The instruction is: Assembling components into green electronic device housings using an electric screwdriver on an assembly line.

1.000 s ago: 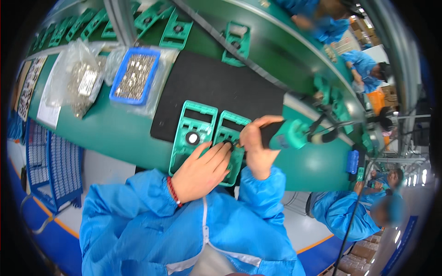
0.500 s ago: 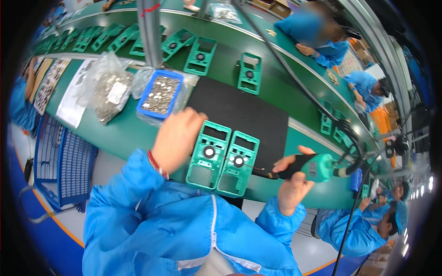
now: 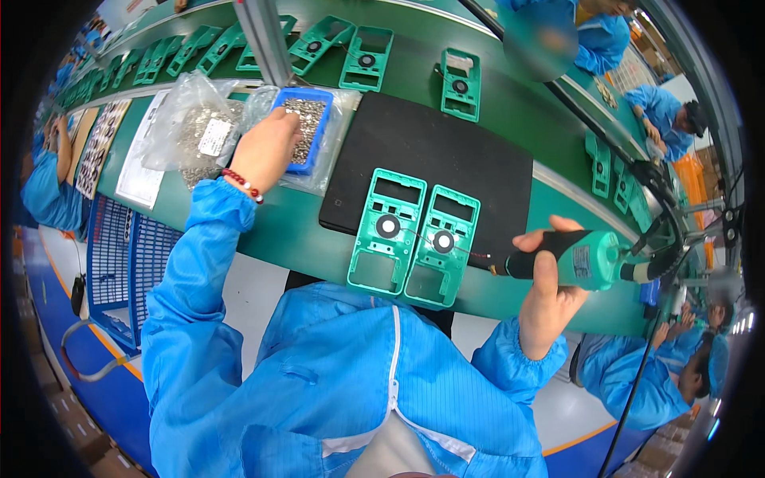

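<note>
My left hand (image 3: 264,151) reaches into a blue tray (image 3: 301,168) of small metal parts (image 3: 309,115), probably screws. Its fingers are drawn together among them, and whatever they pinch is hidden. My right hand (image 3: 551,299) is wrapped round a green and black electric screwdriver (image 3: 588,260), its tip pointing left. Two green plastic housings (image 3: 366,223) lie side by side before me, partly over a black mat (image 3: 430,143). Each has a round black part with a pale centre (image 3: 388,226). A thin wire runs from the housings toward the screwdriver tip.
Clear plastic bags of metal parts (image 3: 209,131) lie left of the tray. More green housings (image 3: 366,60) line the far belt. A metal post (image 3: 263,40) rises behind the tray, and a cable (image 3: 637,350) hangs at right. People in blue work around.
My left hand has moved from beside the left housing, away and to the left, into the blue tray. My right hand still holds the screwdriver; the view has shifted somewhat.
</note>
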`<state>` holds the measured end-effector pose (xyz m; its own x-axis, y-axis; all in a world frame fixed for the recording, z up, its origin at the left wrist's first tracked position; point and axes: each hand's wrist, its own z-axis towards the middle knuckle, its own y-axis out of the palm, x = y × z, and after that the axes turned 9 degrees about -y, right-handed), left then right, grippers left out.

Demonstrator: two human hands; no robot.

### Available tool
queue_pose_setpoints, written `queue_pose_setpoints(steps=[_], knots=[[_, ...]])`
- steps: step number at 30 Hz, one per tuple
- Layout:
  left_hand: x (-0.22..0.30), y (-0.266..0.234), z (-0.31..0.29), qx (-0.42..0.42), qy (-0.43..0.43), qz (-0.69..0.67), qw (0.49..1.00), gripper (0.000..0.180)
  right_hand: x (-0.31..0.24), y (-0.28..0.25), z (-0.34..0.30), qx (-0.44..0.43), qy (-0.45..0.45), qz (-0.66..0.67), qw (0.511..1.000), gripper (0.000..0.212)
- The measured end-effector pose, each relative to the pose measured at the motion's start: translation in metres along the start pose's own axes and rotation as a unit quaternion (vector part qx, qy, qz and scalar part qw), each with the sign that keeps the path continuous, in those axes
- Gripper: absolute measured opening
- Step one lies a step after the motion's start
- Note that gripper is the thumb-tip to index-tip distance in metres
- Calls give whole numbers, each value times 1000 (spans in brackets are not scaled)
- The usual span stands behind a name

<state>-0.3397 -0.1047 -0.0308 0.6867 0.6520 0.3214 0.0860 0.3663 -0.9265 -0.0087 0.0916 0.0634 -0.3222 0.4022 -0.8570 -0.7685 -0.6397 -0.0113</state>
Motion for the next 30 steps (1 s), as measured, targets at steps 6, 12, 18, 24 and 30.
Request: queue_pose_setpoints(steps=[6, 12, 18, 24, 30], knots=[[20, -13, -7, 74, -5, -152, 986, 8, -5, 6, 7, 25, 30, -4, 999, 46], [108, -16, -73, -30, 40, -346, 937, 14, -3, 14, 8, -13, 33, 113, 993, 41], [161, 24, -105, -94, 115, -431, 890, 17, 2, 23, 4, -72, 30, 48, 996, 38], [167, 34, -107, 25, 220, -296, 929, 19, 2, 36, -5, -75, 18, 134, 988, 32], [166, 34, -106, -2, 184, -342, 922, 25, 20, 15, -11, -163, -7, 232, 959, 32]])
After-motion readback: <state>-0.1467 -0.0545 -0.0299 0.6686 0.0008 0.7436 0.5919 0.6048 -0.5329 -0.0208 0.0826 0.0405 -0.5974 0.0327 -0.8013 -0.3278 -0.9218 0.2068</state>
